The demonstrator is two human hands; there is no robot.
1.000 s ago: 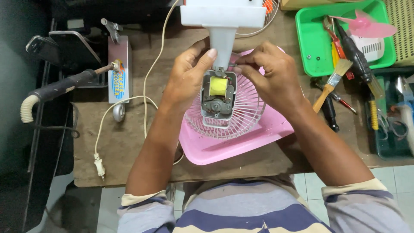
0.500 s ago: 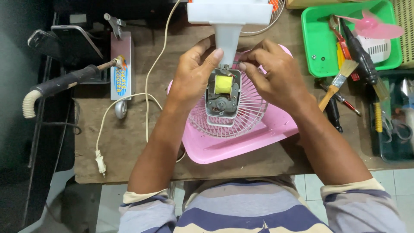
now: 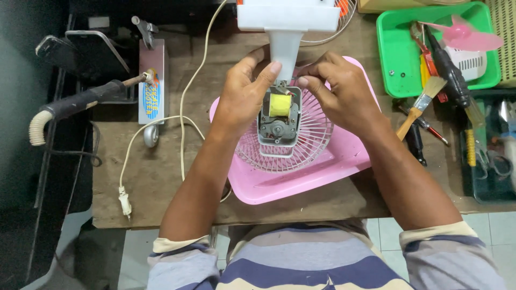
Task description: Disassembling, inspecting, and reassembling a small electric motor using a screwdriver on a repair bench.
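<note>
Left hand (image 3: 242, 96) curled around exposed metal fan motor (image 3: 278, 122) with yellow-taped coil, right hand (image 3: 344, 91) pinching its top, white plastic stand (image 3: 285, 32) above, round pink wire grille (image 3: 301, 145) beneath, on pink tray (image 3: 322, 177), worn wooden bench (image 3: 156, 182)

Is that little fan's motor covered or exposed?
Exposed: the motor shows its yellow coil and metal frame bare above the pink grille.
</note>
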